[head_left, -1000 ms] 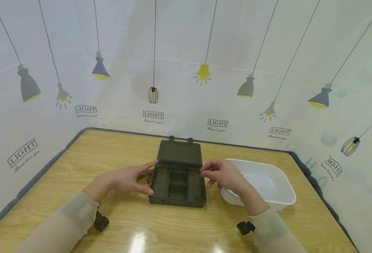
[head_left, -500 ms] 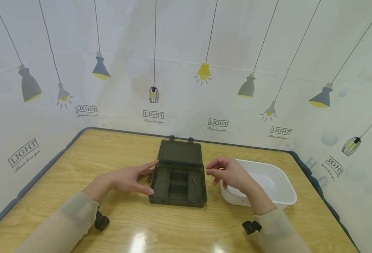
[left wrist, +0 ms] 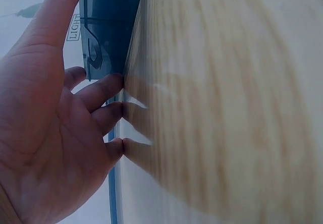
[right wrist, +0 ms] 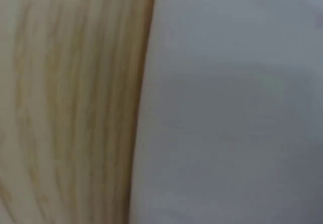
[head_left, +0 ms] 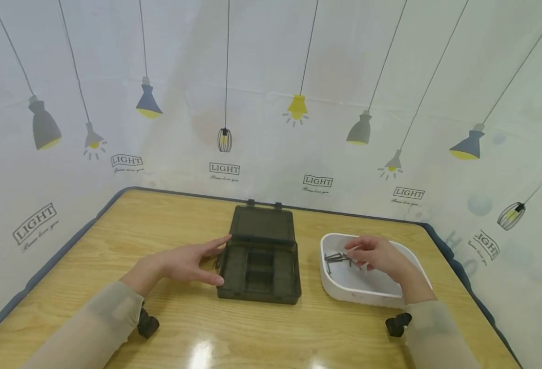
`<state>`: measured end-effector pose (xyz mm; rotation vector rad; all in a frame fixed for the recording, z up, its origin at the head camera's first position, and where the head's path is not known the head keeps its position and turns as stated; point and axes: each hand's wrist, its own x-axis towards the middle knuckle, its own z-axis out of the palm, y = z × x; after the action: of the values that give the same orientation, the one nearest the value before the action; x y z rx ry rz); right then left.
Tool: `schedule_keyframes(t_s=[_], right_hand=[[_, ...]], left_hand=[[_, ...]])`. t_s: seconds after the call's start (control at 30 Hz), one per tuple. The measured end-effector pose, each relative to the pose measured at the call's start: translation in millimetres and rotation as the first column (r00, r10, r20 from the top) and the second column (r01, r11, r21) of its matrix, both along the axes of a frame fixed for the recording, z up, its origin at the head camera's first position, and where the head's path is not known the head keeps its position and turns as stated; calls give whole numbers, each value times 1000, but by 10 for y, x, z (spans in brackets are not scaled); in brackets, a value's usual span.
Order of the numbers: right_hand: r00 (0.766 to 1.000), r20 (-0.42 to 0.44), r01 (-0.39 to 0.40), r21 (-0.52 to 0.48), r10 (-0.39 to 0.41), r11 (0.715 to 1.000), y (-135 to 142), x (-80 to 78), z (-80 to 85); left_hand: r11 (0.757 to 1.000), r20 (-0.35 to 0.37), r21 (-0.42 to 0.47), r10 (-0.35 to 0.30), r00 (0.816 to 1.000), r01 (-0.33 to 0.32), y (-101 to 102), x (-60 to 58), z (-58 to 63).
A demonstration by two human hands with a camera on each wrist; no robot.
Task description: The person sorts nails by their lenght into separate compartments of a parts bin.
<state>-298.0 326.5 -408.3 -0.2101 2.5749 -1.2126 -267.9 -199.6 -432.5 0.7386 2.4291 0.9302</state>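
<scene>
In the head view a dark translucent plastic box [head_left: 286, 274] lies on the table with its lid [head_left: 262, 223] folded back. Dividers split its inside into compartments. My left hand [head_left: 185, 264] rests at the box's left side, thumb and index finger spread along it; in the left wrist view the other fingertips touch the wood. Over the white basin [head_left: 337, 292] is my right hand [head_left: 379, 256], its bent fingers among several thin metal screws or nails [head_left: 335, 258]. Whether they pinch one cannot be made out. The right wrist view has only blurred basin wall and table.
The wooden table [head_left: 169, 318] has a dark blue edge, with a white lamp-print curtain [head_left: 262, 133] rising behind it. A strip of wood separates the box from the basin on the right. A black wrist device [head_left: 148, 325] sits under the left sleeve.
My right hand has moved right, from the box into the basin. Half a second ago a small screw or nail showed in the box's right compartment; now I cannot make it out. The left hand stays put.
</scene>
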Motion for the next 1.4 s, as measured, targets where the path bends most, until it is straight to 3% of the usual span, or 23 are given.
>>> schedule_keyframes(t_s=[0.2,0.43,0.73,1.4], right_hand=[[998,40,-45,54,43,998,212,-31,-121],[999,46,-7,80,3,997,337,-82,-148],[999,1,47,198,-48,979,217,-69,-112],[993,31,103,217,-112,971,244,-22,-181]], left_hand=[[1000,-3,-9,5,1000,-5,-4,4,10],[1000,9,-3,2,1000,-2,-17,-27,19],[1000,5,4,-1,1000,1,-36,-40,30],[1000,28,9,0,1000,0,-19,-8,-8]])
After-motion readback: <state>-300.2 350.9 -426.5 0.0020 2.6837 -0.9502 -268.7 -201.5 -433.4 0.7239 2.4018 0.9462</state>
